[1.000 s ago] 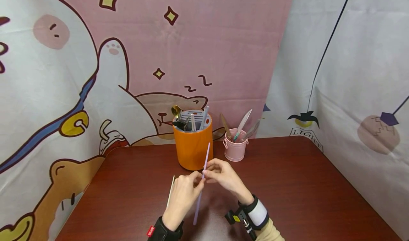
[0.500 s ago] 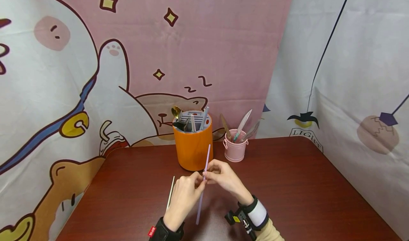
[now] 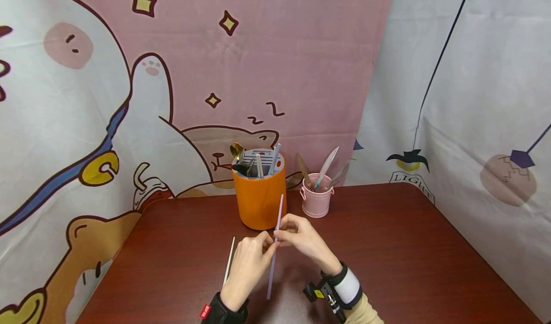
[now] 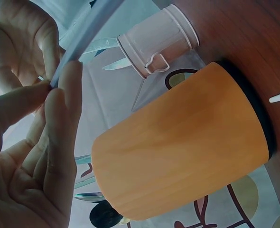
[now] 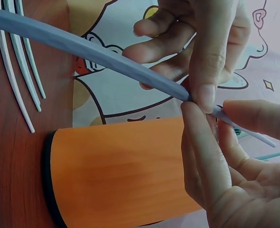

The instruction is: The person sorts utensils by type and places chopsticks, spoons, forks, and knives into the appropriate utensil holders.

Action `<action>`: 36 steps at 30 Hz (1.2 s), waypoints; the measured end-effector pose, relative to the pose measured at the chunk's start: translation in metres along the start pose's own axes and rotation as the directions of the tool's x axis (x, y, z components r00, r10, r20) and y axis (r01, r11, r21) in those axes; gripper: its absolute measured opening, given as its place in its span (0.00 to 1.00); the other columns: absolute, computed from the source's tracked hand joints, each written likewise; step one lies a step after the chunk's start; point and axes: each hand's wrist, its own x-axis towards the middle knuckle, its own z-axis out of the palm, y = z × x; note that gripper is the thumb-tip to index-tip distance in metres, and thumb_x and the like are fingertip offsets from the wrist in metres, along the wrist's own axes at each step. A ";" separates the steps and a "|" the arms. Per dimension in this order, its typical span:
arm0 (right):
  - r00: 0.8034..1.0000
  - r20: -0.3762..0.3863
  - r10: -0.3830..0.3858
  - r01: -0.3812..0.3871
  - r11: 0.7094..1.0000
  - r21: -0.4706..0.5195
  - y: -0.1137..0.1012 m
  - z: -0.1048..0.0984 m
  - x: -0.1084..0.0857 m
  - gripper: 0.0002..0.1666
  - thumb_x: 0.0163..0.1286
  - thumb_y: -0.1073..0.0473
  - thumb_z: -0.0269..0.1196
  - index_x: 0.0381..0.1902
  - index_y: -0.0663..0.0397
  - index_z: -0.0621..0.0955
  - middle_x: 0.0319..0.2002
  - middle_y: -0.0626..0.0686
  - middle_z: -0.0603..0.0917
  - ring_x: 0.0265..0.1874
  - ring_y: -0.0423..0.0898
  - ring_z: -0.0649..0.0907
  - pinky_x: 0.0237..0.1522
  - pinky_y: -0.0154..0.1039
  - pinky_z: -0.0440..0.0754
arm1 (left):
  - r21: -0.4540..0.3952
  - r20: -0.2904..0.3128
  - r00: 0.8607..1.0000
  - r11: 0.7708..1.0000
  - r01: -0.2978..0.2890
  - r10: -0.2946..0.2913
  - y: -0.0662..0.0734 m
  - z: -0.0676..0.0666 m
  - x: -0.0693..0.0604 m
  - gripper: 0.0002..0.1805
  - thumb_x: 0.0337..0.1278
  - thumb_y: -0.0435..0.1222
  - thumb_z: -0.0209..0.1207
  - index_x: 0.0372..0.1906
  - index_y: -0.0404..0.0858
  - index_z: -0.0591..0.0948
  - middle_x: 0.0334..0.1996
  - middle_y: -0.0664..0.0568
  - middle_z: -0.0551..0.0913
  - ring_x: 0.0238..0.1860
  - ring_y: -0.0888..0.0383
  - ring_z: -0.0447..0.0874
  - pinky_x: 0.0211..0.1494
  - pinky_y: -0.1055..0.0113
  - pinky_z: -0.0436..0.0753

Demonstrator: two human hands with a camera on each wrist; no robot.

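Head view: the purple stick [image 3: 273,271] is held out ahead of the person, over the table [image 3: 387,257]. Taking the pinch as the dial's centre, its far end points just past 12 o'clock and its near end just past 6. The left hand [image 3: 248,262], at 7, and the right hand [image 3: 303,238], at 3, both grasp it between thumb and finger, side by side near mid-length. In the right wrist view the fingertips almost meet on it.

The stick looks slim, straight-sided and smooth, so it should be very light; two fingertips would carry it without effort. It seems stiff enough to keep its line, as both ends stand out unsupported. The right wrist view shows a slight bow, but that may be the lens. Whether it is hollow or solid I cannot tell. If hollow, a hard squeeze could dent it, and sharp bending might crease it. A smooth skin could let it roll or slide between dry fingertips. The middle looks the best place to hold, keeping both ends balanced; one end alone would let the other swing.

The pale sticks [image 5: 24,71] lie on the table, at about 8 from the pinch in the head view. The orange pot [image 3: 260,199] stands at 11, the pink bucket [image 3: 316,204] near 2.
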 end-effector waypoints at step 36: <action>0.996 -0.092 0.017 -0.020 0.999 -0.038 -0.004 -0.020 -0.002 0.15 0.65 0.64 0.61 0.41 0.73 0.72 0.36 0.63 0.81 0.32 0.45 0.83 0.41 0.43 0.86 | 0.487 0.464 0.708 0.821 0.299 -0.533 -0.043 0.011 -0.017 0.19 0.19 0.33 0.79 0.27 0.35 0.83 0.30 0.42 0.85 0.32 0.44 0.84 0.30 0.52 0.81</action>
